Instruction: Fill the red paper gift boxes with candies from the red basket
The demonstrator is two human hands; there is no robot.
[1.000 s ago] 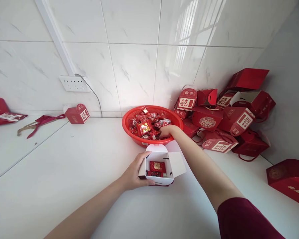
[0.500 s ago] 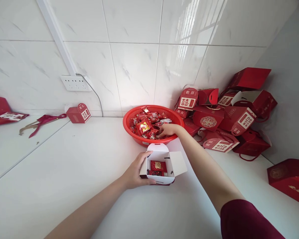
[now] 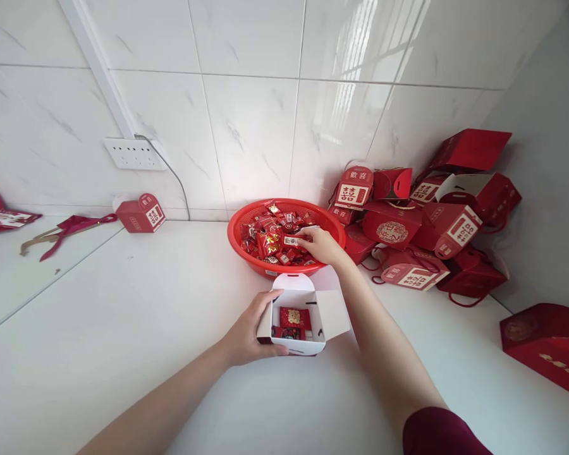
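Note:
My left hand [image 3: 252, 328] grips the left side of a small gift box [image 3: 332, 314], white inside, standing on the table with its flaps spread. Inside lie a red packet [image 3: 294, 317] with gold print and a darker red packet [image 3: 288, 333]. Just behind the box is a red plastic basket [image 3: 237, 243] heaped with red-wrapped candies [image 3: 265, 222]. Over the basket's right part, my right hand [image 3: 320, 245] pinches a wrapped candy [image 3: 291, 241] with a pale label between thumb and fingers.
Red gift boxes [image 3: 392, 224] are piled at the right against the wall, and another red box [image 3: 545, 347] lies nearer. A small red box [image 3: 142, 213] and ribbons [image 3: 71, 229] are at the left. A power strip [image 3: 133, 153] with a grey cable is on the tiled wall.
My right hand has risen slightly from among the candies, now with a pale-labelled candy in its fingers. My left hand still holds the box. The whole view has shifted slightly.

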